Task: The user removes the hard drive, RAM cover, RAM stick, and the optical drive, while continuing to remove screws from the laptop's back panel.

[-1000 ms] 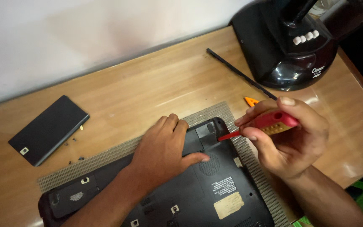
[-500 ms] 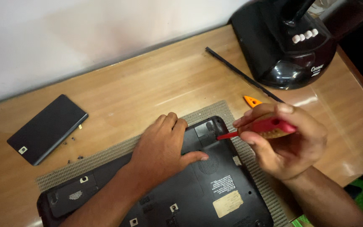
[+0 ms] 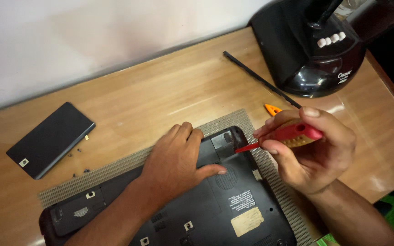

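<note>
from the head camera: the black laptop [image 3: 215, 205] lies upside down on a mat [image 3: 233, 120] — the left hand [image 3: 176, 159] rests flat on it, fingers together. the right hand [image 3: 313, 152], just beside the laptop's corner, clamps a red screwdriver [image 3: 286, 135] — tip at the laptop.

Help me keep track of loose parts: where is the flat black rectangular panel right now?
In the head view, the flat black rectangular panel lies on the wooden table at far left, near the wall, apart from the upturned black laptop, with tiny screws beside it.
</note>
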